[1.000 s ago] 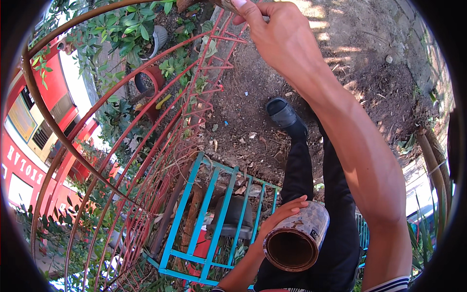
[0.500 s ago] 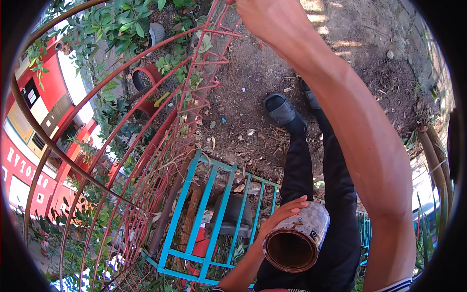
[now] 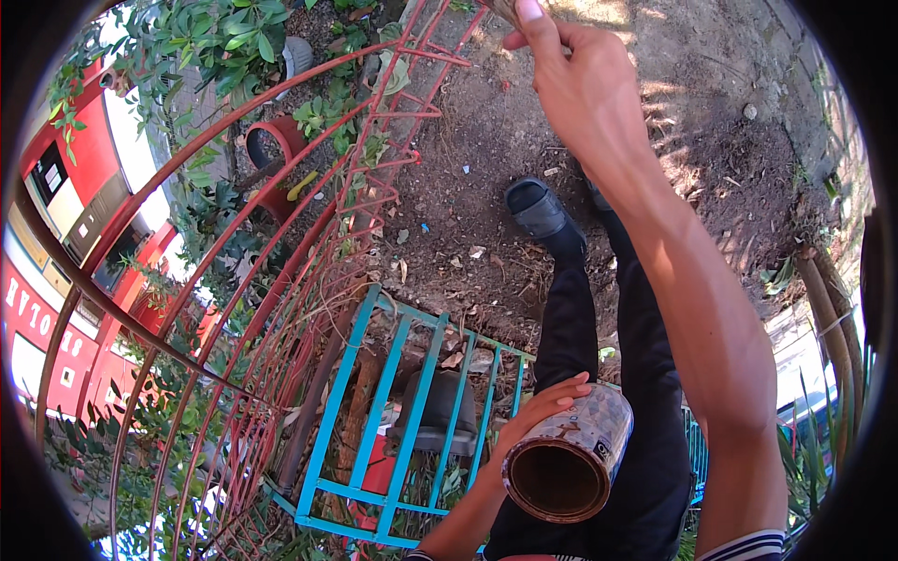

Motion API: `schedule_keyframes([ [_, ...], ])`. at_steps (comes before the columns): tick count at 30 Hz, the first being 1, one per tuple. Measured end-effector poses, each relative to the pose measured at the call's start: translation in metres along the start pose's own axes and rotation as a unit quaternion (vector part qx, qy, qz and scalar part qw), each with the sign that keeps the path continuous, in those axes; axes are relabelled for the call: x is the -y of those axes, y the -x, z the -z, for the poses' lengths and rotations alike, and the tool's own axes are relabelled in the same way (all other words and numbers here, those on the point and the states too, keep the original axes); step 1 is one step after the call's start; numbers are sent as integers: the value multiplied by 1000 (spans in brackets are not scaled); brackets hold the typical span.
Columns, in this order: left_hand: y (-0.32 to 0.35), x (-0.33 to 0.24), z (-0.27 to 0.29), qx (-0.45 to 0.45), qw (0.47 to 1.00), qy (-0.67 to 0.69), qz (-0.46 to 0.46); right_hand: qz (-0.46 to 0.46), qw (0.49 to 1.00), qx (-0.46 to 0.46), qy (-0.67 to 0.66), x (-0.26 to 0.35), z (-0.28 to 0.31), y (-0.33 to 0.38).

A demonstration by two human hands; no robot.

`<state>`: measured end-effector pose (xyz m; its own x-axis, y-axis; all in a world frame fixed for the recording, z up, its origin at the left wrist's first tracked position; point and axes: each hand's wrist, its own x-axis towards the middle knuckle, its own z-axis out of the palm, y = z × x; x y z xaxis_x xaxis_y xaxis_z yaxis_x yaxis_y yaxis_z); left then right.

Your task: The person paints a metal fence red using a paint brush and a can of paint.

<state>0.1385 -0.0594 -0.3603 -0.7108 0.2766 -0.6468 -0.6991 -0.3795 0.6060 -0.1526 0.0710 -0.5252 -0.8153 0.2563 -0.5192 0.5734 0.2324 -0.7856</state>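
Observation:
My left hand (image 3: 538,417) is wrapped round the side of an open, cylindrical paint can (image 3: 594,421), its fingers lying over the patterned grey outside. The can tilts so that its dark mouth faces me, and a brownish stain coats the rim and inside. At the top of the view, my right hand (image 3: 585,79) reaches far out with thumb and fingers closed. Between them shows a small brownish piece, cut off by the picture edge, whose kind I cannot make out. Just left of that hand stands the red metal lattice (image 3: 402,112).
Curved red bars (image 3: 215,154) of a fence run down the left, with leafy plants (image 3: 229,28) behind. A turquoise metal frame (image 3: 374,411) stands beside my legs, a black pot-like thing (image 3: 440,411) behind its bars. Wooden poles (image 3: 832,309) rise at the right.
My right hand has come down from the top edge and slightly right, so its fingers now show. My left hand and the can stay nearly where they were.

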Motion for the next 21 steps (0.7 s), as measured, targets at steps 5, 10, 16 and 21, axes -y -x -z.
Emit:
schedule_keyframes([
  [5, 1, 7, 2, -1, 1000, 12, 12, -46, 995, 58, -60, -13, -18, 11],
  [10, -2, 1, 7, -1, 1000, -8, 8, -137, 980, 64, -130, 25, -19, -22],
  [16, -9, 3, 11, -4, 1000, 9, 0, 64, 996, -52, -38, 6, -34, -79],
  [21, -15, -3, 7, -7, 1000, 8, 6, 260, 933, -94, 232, -7, -48, -146],
])
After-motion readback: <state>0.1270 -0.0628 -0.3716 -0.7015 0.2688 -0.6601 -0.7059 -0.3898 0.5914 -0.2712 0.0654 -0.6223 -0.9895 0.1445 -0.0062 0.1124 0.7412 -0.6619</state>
